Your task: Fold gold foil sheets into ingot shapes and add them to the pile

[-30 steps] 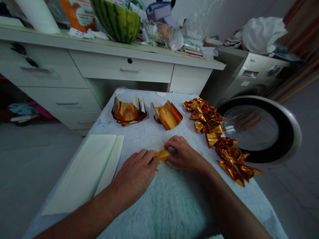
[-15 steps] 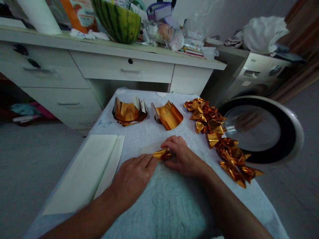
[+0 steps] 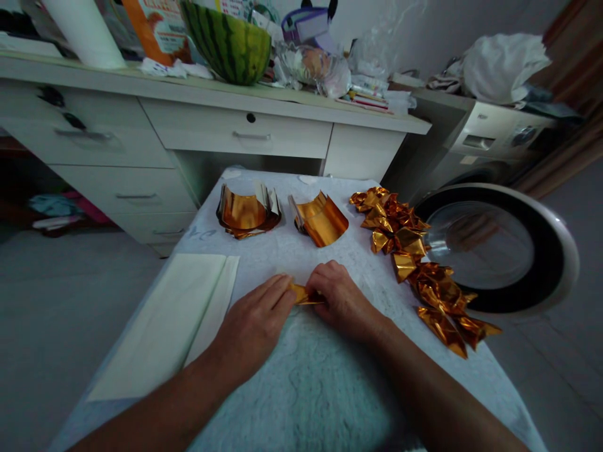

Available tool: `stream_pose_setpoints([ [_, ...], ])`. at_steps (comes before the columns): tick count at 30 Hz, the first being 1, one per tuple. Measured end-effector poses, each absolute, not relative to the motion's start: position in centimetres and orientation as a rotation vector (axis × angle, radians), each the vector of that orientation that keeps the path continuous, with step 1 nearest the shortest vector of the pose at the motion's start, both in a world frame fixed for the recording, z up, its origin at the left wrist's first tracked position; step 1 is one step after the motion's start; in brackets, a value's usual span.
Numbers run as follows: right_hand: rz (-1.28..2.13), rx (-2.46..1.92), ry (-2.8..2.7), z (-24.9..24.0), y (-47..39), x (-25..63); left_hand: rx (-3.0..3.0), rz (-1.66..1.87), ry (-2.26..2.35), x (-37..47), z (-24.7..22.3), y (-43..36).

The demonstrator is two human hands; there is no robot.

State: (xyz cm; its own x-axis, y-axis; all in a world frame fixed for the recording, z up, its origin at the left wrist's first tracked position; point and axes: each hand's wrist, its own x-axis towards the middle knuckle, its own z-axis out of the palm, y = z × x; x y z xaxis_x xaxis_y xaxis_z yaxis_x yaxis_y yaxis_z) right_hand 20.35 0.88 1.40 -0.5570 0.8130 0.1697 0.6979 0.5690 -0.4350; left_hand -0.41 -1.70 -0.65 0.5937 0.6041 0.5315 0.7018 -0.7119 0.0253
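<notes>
Between my hands, low over the cloth-covered table, is a small folded piece of gold foil paper [image 3: 304, 295]. My left hand [image 3: 257, 320] has its fingers closed on the left end. My right hand [image 3: 339, 298] grips the right end, its fingers curled over it. Beyond them lie two stacks of curved gold foil sheets, one at the left [image 3: 242, 210] and one nearer the middle [image 3: 323, 220]. A row of folded gold foil pieces [image 3: 400, 242] runs along the table's right side. My fingers hide both ends of the held piece.
Folded pale paper [image 3: 162, 320] lies on the table's left. Behind the table [image 3: 301, 389] stands a white drawer desk [image 3: 211, 132] bearing a cut watermelon [image 3: 230, 47] and bags. A washing machine's open round door [image 3: 494, 248] stands close to the table's right edge.
Both hands have closed further on the gold foil piece, the right fingers now curled over its end. The piece looks flatter and narrower. The whole view has shifted slightly.
</notes>
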Motion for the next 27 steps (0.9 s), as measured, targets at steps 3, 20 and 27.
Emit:
stream_pose_setpoints([
  [3,0.435,-1.227,-2.543,1.8,0.8,20.1,-2.679,-0.722,-1.144,-0.4,-1.0,-1.6],
  [20,0.625,-1.124,-2.462,1.1,0.4,21.1,-3.002,-0.830,-1.544,1.3,0.3,-2.4],
  [27,0.764,-1.110,-2.349,1.5,0.7,22.1,-3.020,-0.754,-1.626,1.4,0.5,-1.6],
])
